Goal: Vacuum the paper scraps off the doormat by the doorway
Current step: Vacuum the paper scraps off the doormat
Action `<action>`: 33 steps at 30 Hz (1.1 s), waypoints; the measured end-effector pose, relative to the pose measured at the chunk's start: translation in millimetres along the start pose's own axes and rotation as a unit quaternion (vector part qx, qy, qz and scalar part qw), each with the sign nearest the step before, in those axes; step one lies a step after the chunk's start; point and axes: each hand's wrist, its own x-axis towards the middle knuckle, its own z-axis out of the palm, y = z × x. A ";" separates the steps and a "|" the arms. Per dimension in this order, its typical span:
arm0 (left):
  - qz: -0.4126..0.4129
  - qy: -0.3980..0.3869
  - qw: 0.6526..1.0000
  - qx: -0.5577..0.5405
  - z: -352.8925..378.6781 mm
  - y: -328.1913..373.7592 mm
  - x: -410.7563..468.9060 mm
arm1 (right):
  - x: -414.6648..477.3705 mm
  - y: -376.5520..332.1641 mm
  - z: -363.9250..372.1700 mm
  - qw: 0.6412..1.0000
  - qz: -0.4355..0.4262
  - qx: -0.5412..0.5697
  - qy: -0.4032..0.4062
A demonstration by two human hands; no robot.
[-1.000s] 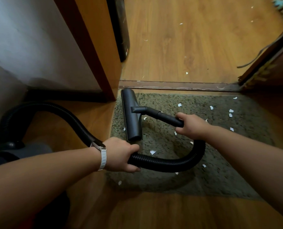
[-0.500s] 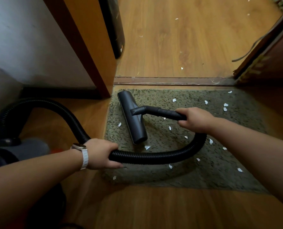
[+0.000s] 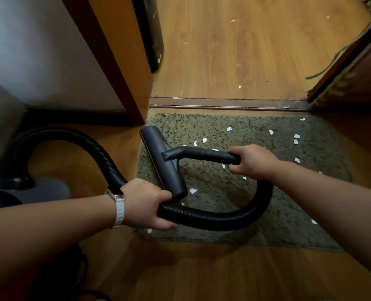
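A shaggy olive doormat (image 3: pixel 288 203) lies just inside the threshold, strewn with several white paper scraps (image 3: pixel 296 136). The black floor nozzle (image 3: pixel 161 157) rests on the mat's left part, lengthwise along its left edge. My right hand (image 3: pixel 252 160) grips the black wand (image 3: pixel 204 154) behind the nozzle. My left hand (image 3: pixel 146 203) grips the ribbed black hose (image 3: pixel 212 218), which loops on the mat between both hands. A white watch band sits on my left wrist.
The grey vacuum body (image 3: pixel 39 189) stands at the left by the wall. A wooden door frame post (image 3: pixel 123 61) rises left of the mat, a dark door (image 3: pixel 358 68) stands at the right. Beyond the threshold strip (image 3: pixel 228 103), wood floor carries more scraps.
The nozzle has shifted a little left toward the mat's left edge and turned slightly. Both hands keep their grips; the view has drifted.
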 end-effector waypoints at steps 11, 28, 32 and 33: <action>0.012 -0.150 0.988 -0.024 14.9 -26.5 -18.6 | 2.4 -13.3 20.8 0.998 -0.032 0.013 -0.043; -0.034 -0.098 0.994 0.025 8.5 -38.0 -15.5 | 19.0 -4.1 27.2 0.998 0.016 -0.054 0.002; -0.022 -0.107 0.994 0.027 12.8 -35.4 -17.4 | 16.6 -12.1 29.1 0.995 -0.040 -0.091 -0.017; -0.020 -0.108 0.994 0.027 13.7 -35.1 -17.5 | 15.6 -13.6 29.6 0.994 -0.047 -0.097 -0.014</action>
